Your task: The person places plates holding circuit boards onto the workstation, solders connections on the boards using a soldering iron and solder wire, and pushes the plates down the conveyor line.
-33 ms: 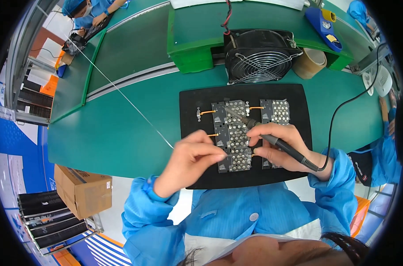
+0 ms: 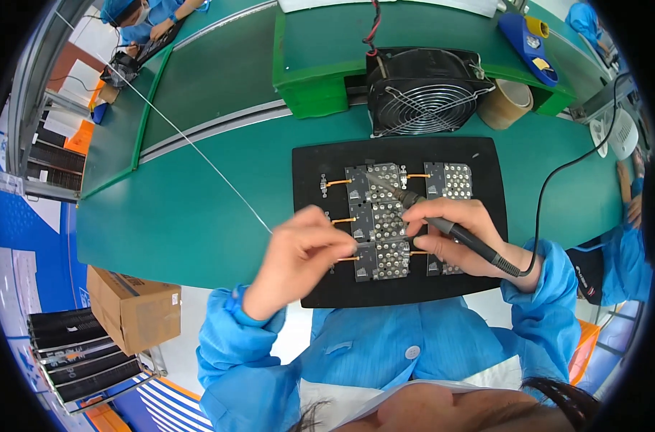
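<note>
My right hand (image 2: 461,237) is closed round the handle of a soldering iron (image 2: 475,245), whose tip points up and left over the upper left circuit board (image 2: 360,185). A thin silvery wire (image 2: 223,176), which looks like solder wire, runs from the far left down to my left hand (image 2: 299,252). The thumb and forefinger of that hand are pinched together on it, just left of the lower circuit board (image 2: 392,259). Several dark boards with rows of round metal pads and short orange leads lie in two columns on a black mat (image 2: 320,288). My right hand partly covers the right column.
A black fan (image 2: 425,93) with a wire guard stands behind the mat, beside a roll of tape (image 2: 506,104). The iron's black cord (image 2: 540,209) loops along the right. A blue holder (image 2: 529,50) sits far right. At the upper left, a person (image 2: 144,21) works.
My left hand has drawn back slightly to the left, away from the lower board, uncovering an orange lead there. My right hand and the soldering iron stay almost where they were.
</note>
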Available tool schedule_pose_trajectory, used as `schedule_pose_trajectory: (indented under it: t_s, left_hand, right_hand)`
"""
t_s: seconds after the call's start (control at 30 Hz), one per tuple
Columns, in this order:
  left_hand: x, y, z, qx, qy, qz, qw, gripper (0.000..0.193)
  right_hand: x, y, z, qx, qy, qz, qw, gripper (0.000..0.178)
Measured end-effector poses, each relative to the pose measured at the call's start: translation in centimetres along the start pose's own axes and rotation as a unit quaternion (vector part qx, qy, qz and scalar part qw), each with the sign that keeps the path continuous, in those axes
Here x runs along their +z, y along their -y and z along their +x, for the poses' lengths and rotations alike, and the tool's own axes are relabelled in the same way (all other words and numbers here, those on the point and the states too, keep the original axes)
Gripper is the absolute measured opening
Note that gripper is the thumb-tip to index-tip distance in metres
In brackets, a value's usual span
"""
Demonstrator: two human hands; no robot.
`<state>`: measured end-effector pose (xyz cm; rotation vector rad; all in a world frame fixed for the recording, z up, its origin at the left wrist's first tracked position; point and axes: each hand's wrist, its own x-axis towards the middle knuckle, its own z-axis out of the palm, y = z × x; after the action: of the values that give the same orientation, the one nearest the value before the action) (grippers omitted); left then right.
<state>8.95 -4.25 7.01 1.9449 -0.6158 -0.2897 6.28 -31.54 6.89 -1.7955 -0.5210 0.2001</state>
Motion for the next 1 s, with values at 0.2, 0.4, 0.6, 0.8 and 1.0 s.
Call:
schedule_pose_trajectory:
  t_s: [0.2,0.4,0.6,0.8,1.0]
  left_hand:
    - [-2.7,1.6,0.4,-0.036,-0.221,0.108,0.969,0.009]
    - [-1.7,2.3,0.9,0.017,-0.221,0.106,0.969,0.012]
    - [-1.0,2.5,1.5,0.006,-0.2,0.133,0.971,0.013]
    - [-1.0,2.6,1.4,0.013,-0.198,0.133,0.971,0.014]
    - [-0.9,2.7,1.8,0.025,-0.191,0.136,0.972,0.013]
  right_hand:
    - [-1.2,-1.9,2.7,-0.176,-0.046,-0.155,0.971,0.041]
    - [-1.3,-3.1,3.3,-0.117,-0.083,-0.162,0.976,0.043]
    - [-1.1,-3.2,3.3,-0.064,-0.07,-0.138,0.986,0.04]
    - [-0.9,-3.5,3.4,-0.065,-0.065,-0.141,0.986,0.039]
    - [-0.7,-3.7,3.5,-0.081,-0.069,-0.142,0.984,0.039]
